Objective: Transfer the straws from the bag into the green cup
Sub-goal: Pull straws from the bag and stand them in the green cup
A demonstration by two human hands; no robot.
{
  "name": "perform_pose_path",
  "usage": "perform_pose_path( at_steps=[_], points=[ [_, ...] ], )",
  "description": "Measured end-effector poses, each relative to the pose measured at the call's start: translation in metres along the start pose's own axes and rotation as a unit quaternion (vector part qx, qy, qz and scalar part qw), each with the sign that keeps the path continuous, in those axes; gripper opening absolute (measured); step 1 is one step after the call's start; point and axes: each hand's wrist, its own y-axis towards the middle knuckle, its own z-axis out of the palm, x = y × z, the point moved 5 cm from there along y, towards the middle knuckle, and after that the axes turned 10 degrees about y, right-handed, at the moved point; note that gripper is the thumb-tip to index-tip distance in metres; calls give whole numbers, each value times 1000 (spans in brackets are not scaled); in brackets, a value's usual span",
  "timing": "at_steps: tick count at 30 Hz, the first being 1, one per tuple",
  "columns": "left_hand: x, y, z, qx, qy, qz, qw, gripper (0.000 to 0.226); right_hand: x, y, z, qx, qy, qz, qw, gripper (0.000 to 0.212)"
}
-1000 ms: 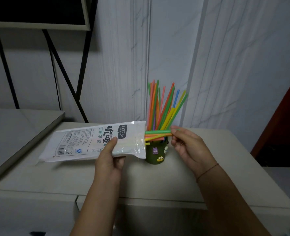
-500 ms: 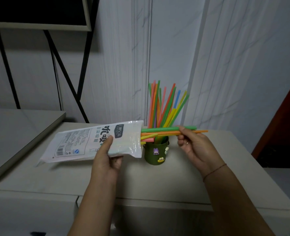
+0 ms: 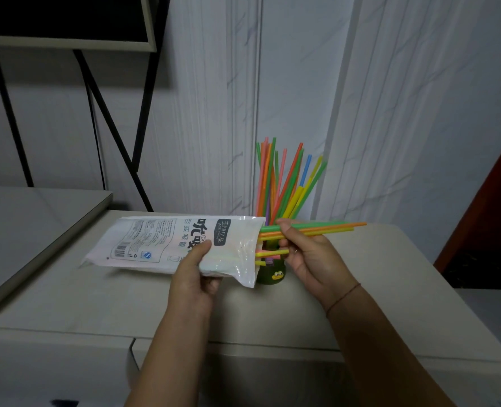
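Stretching across the scene is the pale cabinet top (image 3: 361, 304), and everything plays out above it. Biggest item in play: the white printed straw bag (image 3: 167, 240), held level over the surface, open mouth pointing right. The left hand (image 3: 195, 277) clamps it from below near the mouth, thumb pressed on the printed face. Over to the right hand (image 3: 308, 254), fingers pinched tight on a small bundle of straws (image 3: 328, 227), green, orange and yellow, lying flat, one end in the bag mouth, the other ends sticking out well past the hand to the right. Just behind the bag mouth stands the green cup (image 3: 272, 276) on the cabinet top, mostly hidden by bag and hand, a cartoon sticker showing on its side. Out of it fans a spray of upright straws (image 3: 284, 183). Lower in the bag mouth, a few short straw ends (image 3: 268, 254), yellow and pink, poke out, untouched by either hand.
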Motion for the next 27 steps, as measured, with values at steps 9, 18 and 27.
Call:
perform_pose_path(
  at_steps=[9,18,27],
  points=[
    [-11,8,-11,-34,-11,11,999,31,38,-5,-19,-51,-56,-51,996,10],
    [0,7,1,-40,28,1,999,25,26,-2,-6,-33,-42,-29,998,10],
    [6,8,4,-64,21,4,998,26,38,4,-12,-71,-108,-95,987,7]
  ],
)
